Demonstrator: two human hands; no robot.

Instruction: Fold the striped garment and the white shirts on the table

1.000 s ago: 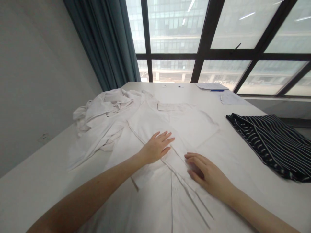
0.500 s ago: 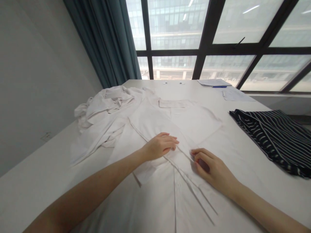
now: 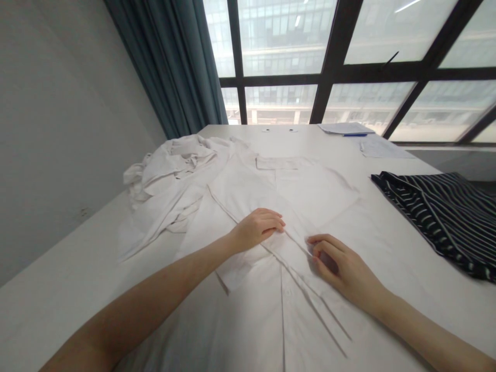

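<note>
A white shirt lies spread flat on the white table, collar at the far end. My left hand rests on its folded left panel with the fingers curled down over the fabric edge. My right hand sits just right of the diagonal front edge, fingers bent and pinching that edge of the shirt.
A crumpled pile of white clothes lies at the left of the shirt. A dark striped garment lies at the right. Papers and a blue pen sit at the far edge by the window; a teal curtain hangs behind.
My left hand's fingers went from stretched flat to curled on the fabric. My right hand's fingers curled from flat into a pinch on the shirt's edge. The view shifted slightly.
</note>
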